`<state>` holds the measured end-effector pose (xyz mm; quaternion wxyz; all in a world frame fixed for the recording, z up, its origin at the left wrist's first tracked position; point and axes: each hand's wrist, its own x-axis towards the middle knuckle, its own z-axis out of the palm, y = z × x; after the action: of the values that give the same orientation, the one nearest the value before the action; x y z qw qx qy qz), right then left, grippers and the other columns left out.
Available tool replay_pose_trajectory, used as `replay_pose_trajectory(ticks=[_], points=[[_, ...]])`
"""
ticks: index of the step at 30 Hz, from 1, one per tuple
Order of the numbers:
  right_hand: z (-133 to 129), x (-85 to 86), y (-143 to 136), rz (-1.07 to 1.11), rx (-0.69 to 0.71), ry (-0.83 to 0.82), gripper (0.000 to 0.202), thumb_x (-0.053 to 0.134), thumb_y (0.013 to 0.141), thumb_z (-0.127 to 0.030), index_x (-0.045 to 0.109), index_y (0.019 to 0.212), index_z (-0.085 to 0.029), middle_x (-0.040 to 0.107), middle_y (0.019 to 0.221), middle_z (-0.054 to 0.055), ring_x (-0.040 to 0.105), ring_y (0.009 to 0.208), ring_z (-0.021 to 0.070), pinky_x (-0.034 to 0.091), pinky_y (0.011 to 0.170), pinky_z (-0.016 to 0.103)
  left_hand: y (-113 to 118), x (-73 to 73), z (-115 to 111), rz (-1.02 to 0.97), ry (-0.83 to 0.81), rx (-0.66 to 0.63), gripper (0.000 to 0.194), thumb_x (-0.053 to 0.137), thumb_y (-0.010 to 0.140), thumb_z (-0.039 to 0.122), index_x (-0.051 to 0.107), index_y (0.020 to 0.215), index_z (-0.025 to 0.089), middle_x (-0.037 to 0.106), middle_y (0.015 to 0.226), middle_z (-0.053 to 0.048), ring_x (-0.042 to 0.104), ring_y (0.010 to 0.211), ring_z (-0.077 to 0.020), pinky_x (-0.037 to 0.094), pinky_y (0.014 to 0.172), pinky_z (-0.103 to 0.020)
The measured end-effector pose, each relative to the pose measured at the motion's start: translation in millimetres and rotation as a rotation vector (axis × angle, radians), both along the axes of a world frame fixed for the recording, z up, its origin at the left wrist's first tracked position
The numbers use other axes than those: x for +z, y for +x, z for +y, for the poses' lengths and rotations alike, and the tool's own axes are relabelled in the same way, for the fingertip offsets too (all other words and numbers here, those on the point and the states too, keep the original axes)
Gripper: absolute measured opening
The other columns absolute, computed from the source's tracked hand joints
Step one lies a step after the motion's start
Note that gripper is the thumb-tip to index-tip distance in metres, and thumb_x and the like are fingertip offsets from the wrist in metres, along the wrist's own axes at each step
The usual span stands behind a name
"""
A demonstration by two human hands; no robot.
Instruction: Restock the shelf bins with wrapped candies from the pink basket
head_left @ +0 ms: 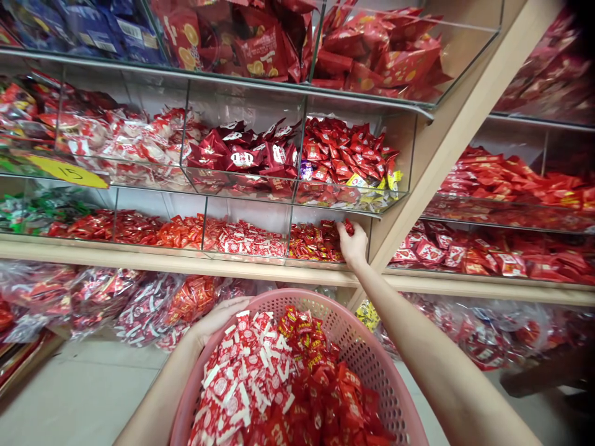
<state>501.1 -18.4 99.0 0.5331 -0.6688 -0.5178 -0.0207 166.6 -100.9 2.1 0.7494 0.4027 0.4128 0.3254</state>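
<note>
A pink perforated basket [372, 353] holds red-and-white wrapped candies [242, 378] on its left side and red candies [325, 396] on its right. My left hand [223, 316] grips the basket's rim at the upper left, with its fingers wrapped over the edge. My right hand [352, 243] is in the lower shelf's right-hand compartment, its fingers closed around some small red candies. More small red-and-yellow candies [313, 240] lie beside it in that compartment.
Clear dividers split the shelves into compartments of wrapped candy. A wooden post [446, 142] stands right of my right hand. Bagged candies [149, 310] lie under the bottom shelf edge [116, 255]. A yellow tag [67, 172] hangs at the left.
</note>
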Motion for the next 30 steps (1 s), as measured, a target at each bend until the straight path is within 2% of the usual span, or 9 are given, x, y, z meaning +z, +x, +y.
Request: replay_pose_trajectory(ticks=[3,5,7,10,13,15,18,23,30], points=[[-13,16.2,-11,0.059,0.059,0.114,0.045,0.04,0.078,-0.05,0.059,0.092,-0.012,0.061,0.09,0.01,0.053,0.082,0.0197,0.041,0.072,0.028,0,0.8,0,-0.002,-0.002,-0.005,0.046,0.067,0.068,0.034,0.058,0.11,0.018,0.068,0.099,-0.008,0.063,0.09,-0.0238,0.047,0.084,-0.035],[-31,23.6,-23,0.188,0.18,0.17,0.042,0.044,0.076,-0.051,0.059,0.091,-0.014,0.061,0.087,0.007,0.053,0.076,0.0167,0.042,0.067,0.026,0,1.6,0,0.001,0.008,0.0,0.044,0.068,0.067,0.034,0.06,0.107,0.017,0.068,0.101,-0.009,0.062,0.094,-0.0243,0.046,0.085,-0.034],[-55,22.0,-38,0.416,0.366,0.113,0.04,0.046,0.076,-0.051,0.058,0.093,-0.017,0.059,0.081,0.003,0.051,0.063,0.0122,0.042,0.057,0.023,1,2.0,0,0.005,0.024,0.002,0.044,0.067,0.068,0.035,0.06,0.106,0.016,0.066,0.104,-0.009,0.06,0.098,-0.0249,0.045,0.087,-0.034],[-97,-2.0,-54,0.806,0.63,-0.205,0.035,0.05,0.075,-0.048,0.059,0.096,-0.021,0.058,0.081,0.001,0.049,0.054,0.0084,0.04,0.047,0.019,1,2.2,0,0.008,0.034,-0.002,0.044,0.066,0.069,0.034,0.059,0.108,0.015,0.064,0.108,-0.01,0.058,0.102,-0.0254,0.044,0.089,-0.034],[-130,-41.0,-59,1.112,0.698,-0.527,0.026,0.054,0.074,-0.043,0.061,0.089,-0.022,0.058,0.078,0.0,0.049,0.052,0.0063,0.041,0.046,0.017,1,3.4,-1,0.02,0.03,0.008,0.045,0.066,0.07,0.035,0.058,0.11,0.015,0.064,0.107,-0.011,0.058,0.101,-0.0254,0.044,0.089,-0.035],[-141,-64.1,-57,1.229,0.687,-0.679,0.021,0.057,0.073,-0.039,0.062,0.083,-0.021,0.057,0.072,-0.001,0.048,0.05,0.0052,0.038,0.043,0.014,2,5.3,-2,0.038,0.035,0.01,0.045,0.065,0.07,0.035,0.058,0.11,0.015,0.065,0.107,-0.01,0.059,0.1,-0.0251,0.045,0.088,-0.034],[-146,-83.9,-53,1.305,0.64,-0.746,0.015,0.059,0.072,-0.033,0.062,0.079,-0.02,0.057,0.067,-0.002,0.048,0.05,0.0049,0.038,0.043,0.014,2,8.4,-4,0.058,0.047,0.004,0.044,0.064,0.071,0.034,0.057,0.11,0.015,0.065,0.107,-0.009,0.059,0.1,-0.0242,0.046,0.088,-0.032],[-145,-92.6,-49,1.264,0.659,-0.78,0.018,0.06,0.071,-0.034,0.06,0.083,-0.021,0.061,0.071,-0.003,0.051,0.052,0.0044,0.039,0.045,0.013,2,7.8,-4,0.035,0.027,-0.001,0.049,0.065,0.07,0.036,0.055,0.113,0.015,0.064,0.107,-0.011,0.058,0.101,-0.0257,0.045,0.089,-0.035],[-140,-97.5,-50,1.178,0.515,-0.815,0.018,0.06,0.07,-0.033,0.058,0.081,-0.02,0.062,0.072,-0.001,0.053,0.053,0.0055,0.04,0.046,0.014,-1,1.1,-1,0.005,0.014,0.005,0.048,0.064,0.071,0.034,0.055,0.114,0.015,0.064,0.108,-0.012,0.06,0.098,-0.0265,0.045,0.088,-0.038]])
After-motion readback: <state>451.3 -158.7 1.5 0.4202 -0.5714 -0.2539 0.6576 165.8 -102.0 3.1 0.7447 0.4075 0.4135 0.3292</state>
